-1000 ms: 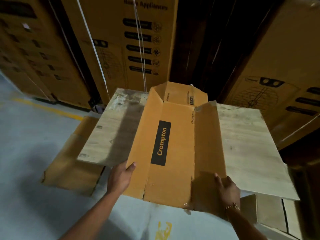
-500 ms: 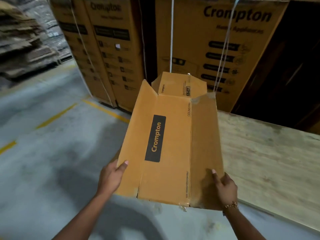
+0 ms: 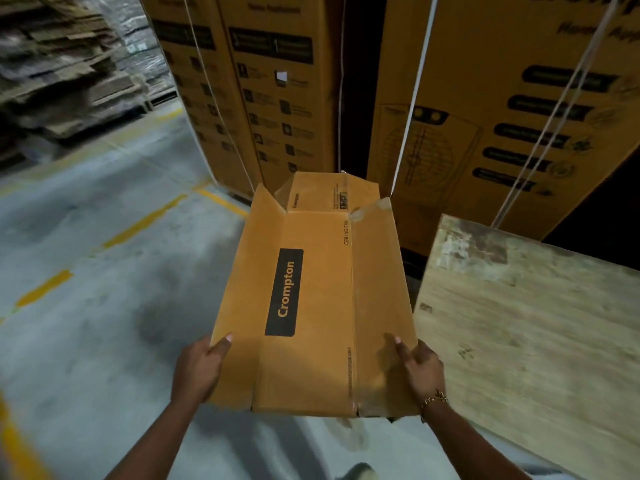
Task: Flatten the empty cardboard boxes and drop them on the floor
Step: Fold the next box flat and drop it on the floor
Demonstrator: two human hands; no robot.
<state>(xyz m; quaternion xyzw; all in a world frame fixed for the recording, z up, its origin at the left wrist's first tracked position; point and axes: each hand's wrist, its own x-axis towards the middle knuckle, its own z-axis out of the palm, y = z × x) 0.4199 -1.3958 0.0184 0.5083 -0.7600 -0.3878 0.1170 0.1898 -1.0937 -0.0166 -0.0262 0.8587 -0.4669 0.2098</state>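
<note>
A flattened orange cardboard box point(image 3: 318, 299) with a black "Crompton" label hangs in the air over the grey floor point(image 3: 104, 306), its far flaps spread open. My left hand point(image 3: 199, 368) grips its near left edge, thumb on top. My right hand point(image 3: 420, 367), with a bracelet at the wrist, grips the near right edge, thumb on top and fingers under the board.
A worn wooden tabletop point(image 3: 526, 334) stands to the right of the box. Tall strapped Crompton cartons point(image 3: 270, 98) form a wall ahead. A stack of flattened cardboard point(image 3: 59, 71) lies at the far left. Yellow dashed lines point(image 3: 142, 220) mark the floor.
The flattened box has moved left, off the wooden tabletop and out over the floor. Both hands keep the same hold on its near edges. My view has turned left.
</note>
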